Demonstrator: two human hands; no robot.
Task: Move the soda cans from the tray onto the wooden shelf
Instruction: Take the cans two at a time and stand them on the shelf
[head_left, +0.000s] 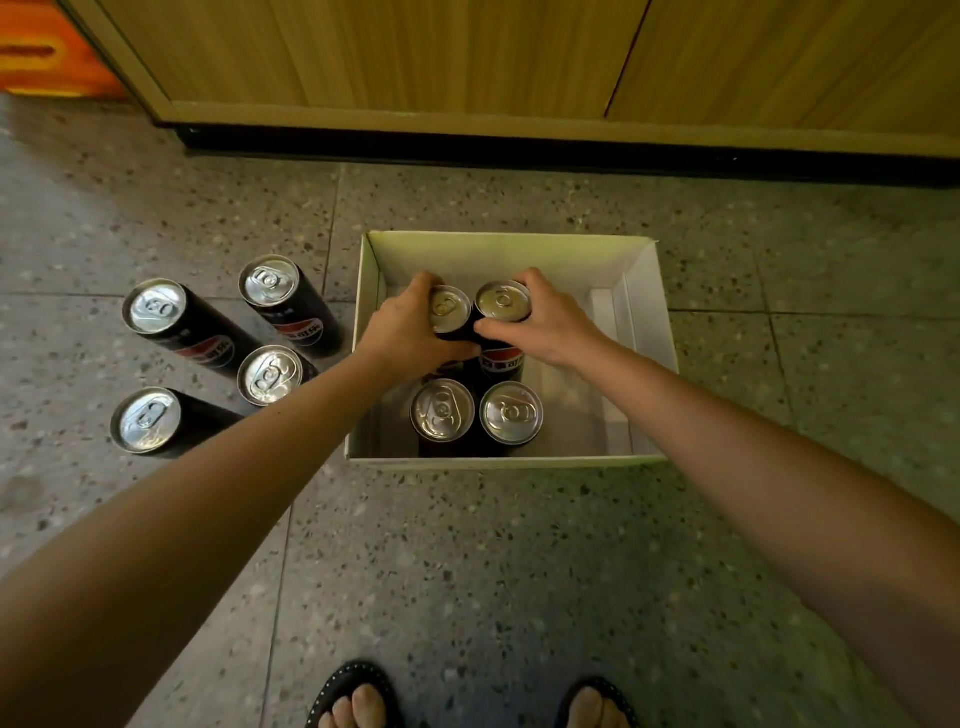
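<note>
A white cardboard tray (639, 291) sits on the floor and holds several tall black soda cans with silver tops. My left hand (410, 327) is wrapped around the far left can (450, 307). Beside it, my right hand (545, 322) grips the far right can (503, 304). Two more cans, one (442, 410) on the left and one (511, 413) on the right, stand untouched at the near side of the tray. The wooden shelf unit (467, 57) runs along the top of the view, just beyond the tray.
Several more black cans stand on the speckled floor left of the tray, such as one (156, 306) and another (270, 374). An orange crate (47, 52) sits at the top left. My sandalled feet (358, 696) are at the bottom edge.
</note>
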